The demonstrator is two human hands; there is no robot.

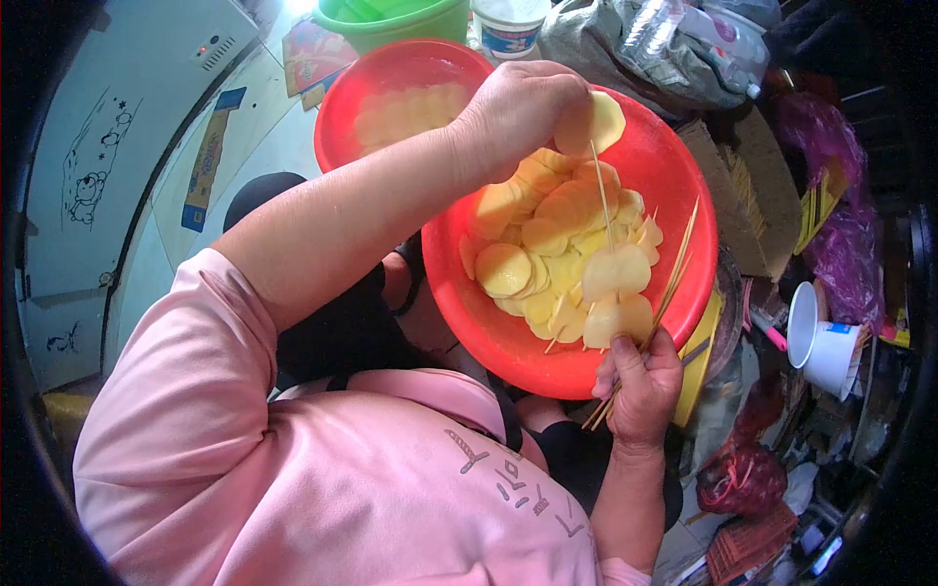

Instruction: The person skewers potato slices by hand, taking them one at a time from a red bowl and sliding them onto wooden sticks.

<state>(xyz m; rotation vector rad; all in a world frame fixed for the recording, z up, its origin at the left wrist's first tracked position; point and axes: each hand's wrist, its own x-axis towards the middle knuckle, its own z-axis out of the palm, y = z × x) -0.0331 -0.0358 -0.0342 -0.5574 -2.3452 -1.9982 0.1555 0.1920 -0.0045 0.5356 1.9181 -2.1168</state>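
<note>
My left hand [532,103] is closed on a round, pale yellow potato slice [607,121], at the upper end of a thin bamboo skewer [601,195]. Two larger potato slices [618,272] sit lower on that skewer. Below them my right hand [642,384] is closed, gripping a bundle of bare bamboo skewers [676,278] and the lower part of the threaded one. Both hands are over a red basin [445,293] heaped with potato slices [506,271]. Some skewer tips poke out of the heap.
Behind the basin stands another red basin [337,117] with rows of slices. A green tub [401,24] and a white bucket [509,27] stand beyond. On the right are a cardboard box [767,195], a white bowl-shaped container [831,342] and a red net bag [743,479].
</note>
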